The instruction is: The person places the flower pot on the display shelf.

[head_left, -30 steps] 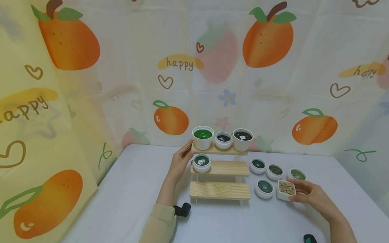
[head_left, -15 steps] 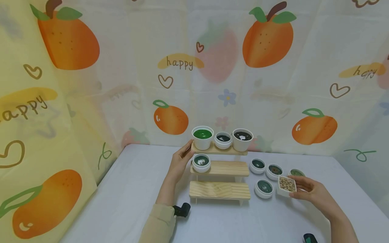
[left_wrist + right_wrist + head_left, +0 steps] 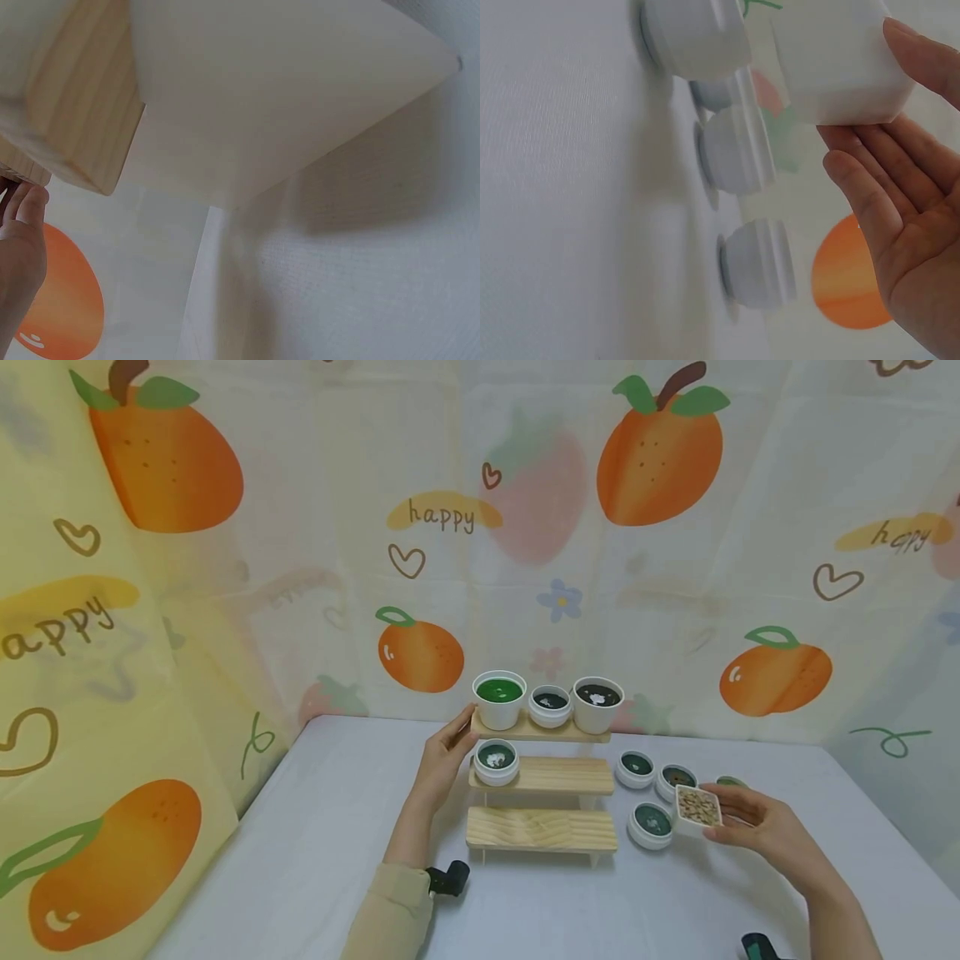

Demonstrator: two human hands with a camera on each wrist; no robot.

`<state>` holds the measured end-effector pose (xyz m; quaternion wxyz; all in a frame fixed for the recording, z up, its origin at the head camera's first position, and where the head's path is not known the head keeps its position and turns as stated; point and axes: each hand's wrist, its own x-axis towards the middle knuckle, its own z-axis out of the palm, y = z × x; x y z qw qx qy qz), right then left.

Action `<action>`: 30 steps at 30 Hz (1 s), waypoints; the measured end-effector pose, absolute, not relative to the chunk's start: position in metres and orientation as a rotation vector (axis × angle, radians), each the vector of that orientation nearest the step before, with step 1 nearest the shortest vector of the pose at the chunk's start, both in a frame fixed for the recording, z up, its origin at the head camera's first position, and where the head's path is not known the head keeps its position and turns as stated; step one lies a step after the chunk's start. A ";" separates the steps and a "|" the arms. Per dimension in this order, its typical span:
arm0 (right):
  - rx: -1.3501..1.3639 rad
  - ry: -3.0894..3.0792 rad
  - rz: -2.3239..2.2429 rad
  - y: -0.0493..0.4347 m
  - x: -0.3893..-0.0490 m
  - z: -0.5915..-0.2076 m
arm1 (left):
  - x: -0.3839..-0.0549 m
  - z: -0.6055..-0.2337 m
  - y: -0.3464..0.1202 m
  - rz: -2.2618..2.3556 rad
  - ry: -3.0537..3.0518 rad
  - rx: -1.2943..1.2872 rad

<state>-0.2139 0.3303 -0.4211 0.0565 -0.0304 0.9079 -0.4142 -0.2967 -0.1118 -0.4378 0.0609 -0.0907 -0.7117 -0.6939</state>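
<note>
In the head view my left hand (image 3: 442, 764) grips the left end of the top board of a three-step wooden display stand (image 3: 540, 828). The left wrist view shows its fingers (image 3: 30, 206) at the board's end. My right hand (image 3: 765, 831) pinches a small square white pot (image 3: 698, 807) of tan pebble-like bits by its right side, thumb in front and fingers behind. The right wrist view has this pot (image 3: 840, 60) raised off the table, its underside showing. On the top board stand a white cup of green (image 3: 499, 692), a small dark-filled pot (image 3: 550, 704) and a dark-filled cup (image 3: 597, 703).
A small white pot (image 3: 496, 762) sits on the middle board's left. Several round white pots stand right of the stand, among them one with teal-green filling (image 3: 650, 824) and one with brownish filling (image 3: 676, 779). A printed fruit cloth (image 3: 558, 610) hangs behind the table.
My right hand has lifted the square pot and carried it slightly left and up, tilting it, so it now overlaps the brownish-filled pot in view. My left hand stays on the stand.
</note>
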 end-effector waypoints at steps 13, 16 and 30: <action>-0.129 2.728 -1.335 0.313 -0.211 -0.417 | -0.299 -0.441 -0.110 -2.107 -2.153 -0.291; -0.135 2.742 -1.322 0.309 -0.211 -0.416 | -0.298 -0.440 -0.109 -2.099 -2.155 -0.289; -0.267 2.780 -1.367 0.291 -0.218 -0.404 | -0.298 -0.441 -0.113 -2.104 -2.141 -0.269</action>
